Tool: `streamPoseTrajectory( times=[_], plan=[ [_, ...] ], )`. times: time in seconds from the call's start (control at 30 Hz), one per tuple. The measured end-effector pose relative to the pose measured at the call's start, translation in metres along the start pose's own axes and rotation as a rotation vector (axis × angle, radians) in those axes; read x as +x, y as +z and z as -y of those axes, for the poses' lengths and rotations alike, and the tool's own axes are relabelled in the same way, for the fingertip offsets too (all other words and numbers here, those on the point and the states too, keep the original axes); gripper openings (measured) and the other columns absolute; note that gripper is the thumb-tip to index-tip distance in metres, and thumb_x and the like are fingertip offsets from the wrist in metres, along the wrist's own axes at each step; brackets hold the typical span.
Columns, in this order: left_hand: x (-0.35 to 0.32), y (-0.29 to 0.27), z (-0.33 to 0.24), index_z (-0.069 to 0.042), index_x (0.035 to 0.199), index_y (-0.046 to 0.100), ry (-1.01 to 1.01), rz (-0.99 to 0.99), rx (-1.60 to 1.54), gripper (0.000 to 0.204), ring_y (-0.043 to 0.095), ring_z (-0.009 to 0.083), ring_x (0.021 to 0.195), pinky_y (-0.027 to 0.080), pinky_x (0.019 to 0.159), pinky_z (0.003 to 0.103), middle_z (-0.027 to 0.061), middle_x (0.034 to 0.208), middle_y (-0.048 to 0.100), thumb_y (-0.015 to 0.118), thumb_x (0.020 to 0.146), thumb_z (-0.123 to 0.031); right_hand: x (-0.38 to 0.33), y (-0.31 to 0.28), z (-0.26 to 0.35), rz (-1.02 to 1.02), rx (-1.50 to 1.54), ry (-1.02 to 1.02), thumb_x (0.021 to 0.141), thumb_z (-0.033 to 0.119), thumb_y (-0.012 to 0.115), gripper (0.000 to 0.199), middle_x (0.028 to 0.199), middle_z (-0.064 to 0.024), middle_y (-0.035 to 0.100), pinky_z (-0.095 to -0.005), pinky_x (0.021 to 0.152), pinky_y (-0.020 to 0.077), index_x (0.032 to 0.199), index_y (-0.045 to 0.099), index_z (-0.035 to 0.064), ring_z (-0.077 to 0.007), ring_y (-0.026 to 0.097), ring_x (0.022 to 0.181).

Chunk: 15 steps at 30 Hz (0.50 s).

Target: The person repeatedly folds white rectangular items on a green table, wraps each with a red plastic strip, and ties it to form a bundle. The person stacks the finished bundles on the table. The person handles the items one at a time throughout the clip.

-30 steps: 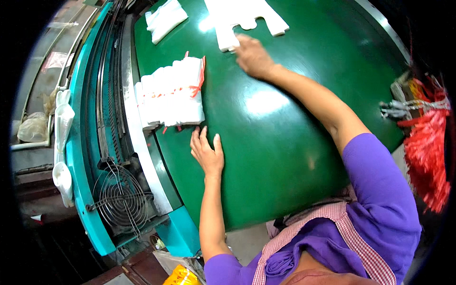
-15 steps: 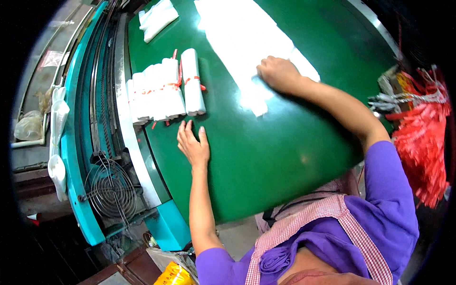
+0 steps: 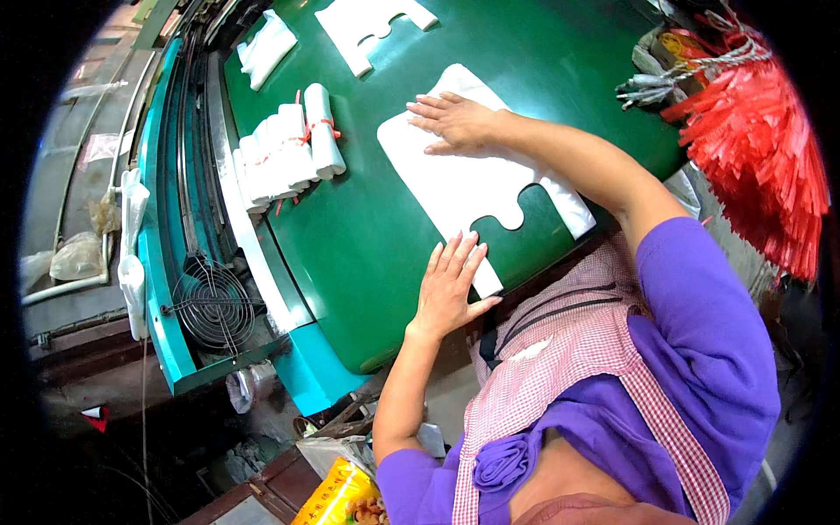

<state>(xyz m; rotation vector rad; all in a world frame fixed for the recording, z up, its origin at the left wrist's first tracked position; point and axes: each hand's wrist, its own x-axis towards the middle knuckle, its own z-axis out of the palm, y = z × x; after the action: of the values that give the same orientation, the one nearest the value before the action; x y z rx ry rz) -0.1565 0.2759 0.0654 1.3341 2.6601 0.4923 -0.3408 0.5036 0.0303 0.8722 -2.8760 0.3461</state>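
A stack of white plastic vest-style bags [image 3: 437,179] lies flat on the green tabletop [image 3: 350,262], its cut-out handle end toward me. My right hand [image 3: 459,124] rests palm down on the far part of the stack, fingers stretched out. At the near left handle strip, my left hand [image 3: 448,293] touches the bags with its fingers extended and thumb apart. Neither hand grips anything. To the left lie several rolled white bag bundles [image 3: 276,157] tied with red strips. One more tied roll [image 3: 324,131] lies against their right side.
Farther back on the table are another white cut-out bag stack [image 3: 350,26] and a folded white bag piece [image 3: 267,48]. Red plastic strips [image 3: 752,149] hang in a bunch at the right. A wire fan guard [image 3: 214,302] and teal machine frame [image 3: 166,324] border the left side.
The white bags have come toward me, separate from another stack left behind. My right hand has opened flat; my left hand has moved from near the rolls to the bags' near handle.
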Motion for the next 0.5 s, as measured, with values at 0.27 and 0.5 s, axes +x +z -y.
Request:
streamPoseTrajectory(
  times=[0.27, 0.5],
  plan=[
    [-0.057, 0.020, 0.000, -0.010, 0.133, 0.046, 0.002, -0.039, 0.023, 0.068, 0.037, 0.0297, 0.133, 0.025, 0.111, 0.046, 0.0102, 0.142, 0.042, 0.068, 0.068, -0.005, -0.174, -0.070, 0.037, 0.200, 0.273, -0.213, 0.072, 0.041, 0.074, 0.084, 0.152, -0.0169, 0.021, -0.0556, 0.112, 0.0142, 0.140, 0.036, 0.0075, -0.0372, 0.014, 0.142],
    [-0.028, -0.002, 0.014, -0.009, 0.096, 0.063, 0.026, -0.199, -0.114, 0.028, 0.061, 0.0254, 0.108, 0.030, 0.106, 0.050, 0.0074, 0.105, 0.067, 0.056, 0.074, 0.005, -0.218, -0.050, 0.042, 0.007, 0.250, -0.299, 0.079, 0.019, 0.066, 0.039, 0.137, -0.0118, 0.044, -0.0513, 0.109, 0.0257, 0.118, 0.057, 0.0193, -0.0292, 0.034, 0.135]
  ],
)
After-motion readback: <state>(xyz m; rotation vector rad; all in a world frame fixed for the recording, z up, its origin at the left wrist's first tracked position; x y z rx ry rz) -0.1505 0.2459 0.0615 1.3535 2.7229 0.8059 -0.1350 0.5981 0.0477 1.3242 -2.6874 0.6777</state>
